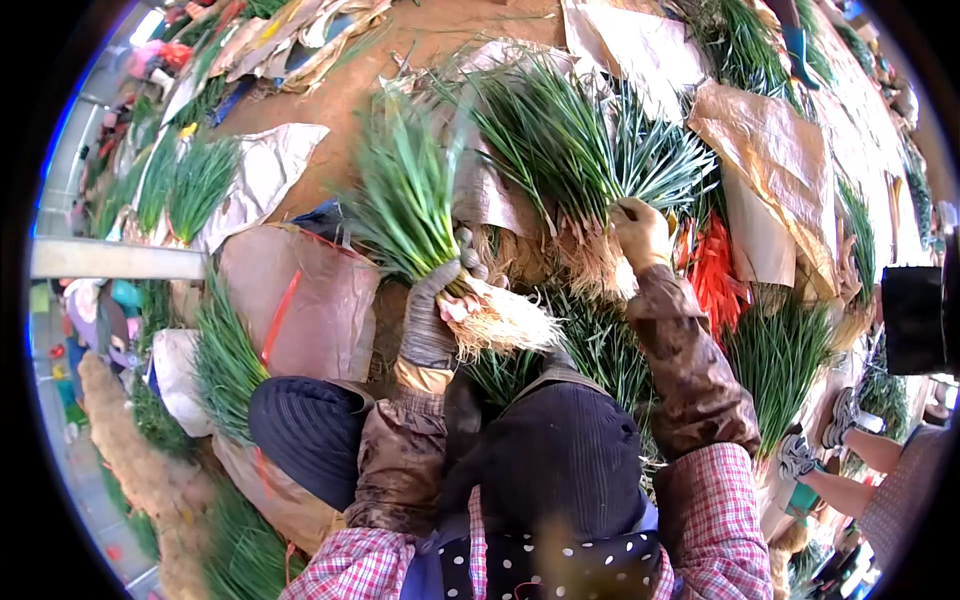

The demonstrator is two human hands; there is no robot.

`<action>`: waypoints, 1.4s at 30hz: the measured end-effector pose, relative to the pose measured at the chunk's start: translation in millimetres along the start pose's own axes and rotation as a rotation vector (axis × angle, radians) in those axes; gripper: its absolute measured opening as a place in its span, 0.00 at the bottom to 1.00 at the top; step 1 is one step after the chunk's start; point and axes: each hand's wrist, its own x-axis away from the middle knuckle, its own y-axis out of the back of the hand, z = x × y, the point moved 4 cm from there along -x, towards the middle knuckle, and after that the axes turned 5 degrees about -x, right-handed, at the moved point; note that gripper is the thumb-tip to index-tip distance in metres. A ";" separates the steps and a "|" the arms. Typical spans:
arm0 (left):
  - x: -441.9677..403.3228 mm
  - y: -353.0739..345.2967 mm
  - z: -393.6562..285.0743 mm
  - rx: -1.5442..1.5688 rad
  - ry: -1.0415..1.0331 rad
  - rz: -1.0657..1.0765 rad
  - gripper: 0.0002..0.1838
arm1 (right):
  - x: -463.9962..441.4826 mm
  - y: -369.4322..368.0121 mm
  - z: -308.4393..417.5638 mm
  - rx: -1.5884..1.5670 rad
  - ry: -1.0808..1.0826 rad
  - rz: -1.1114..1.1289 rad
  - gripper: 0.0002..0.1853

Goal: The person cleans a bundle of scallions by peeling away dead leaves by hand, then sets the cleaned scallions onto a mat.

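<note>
My left hand [437,310], in a grey glove, is wrapped round a bunch of green onions [405,195]. Its leaves point up and its pale roots spread to the right below the fist. My right hand [640,232], in a tan glove, is closed at the base of loose green onions [560,140] lying on the pile in front of me. Its fingertips touch the stems, and whether they pinch one is too small to tell. Red ribbons [715,275] lie just right of that hand.
Brown sacking [765,170] lies right of the pile, and a pinkish sack [290,290] at the left. More green onions [780,350] stand beside my right arm. A person's legs and shoes [845,418] are at the right edge. A pale bar [115,261] crosses the left side.
</note>
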 end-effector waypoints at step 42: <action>26.3 -4.2 36.4 0.090 -0.018 0.012 0.19 | 237.6 62.0 -103.2 0.366 0.360 0.497 0.08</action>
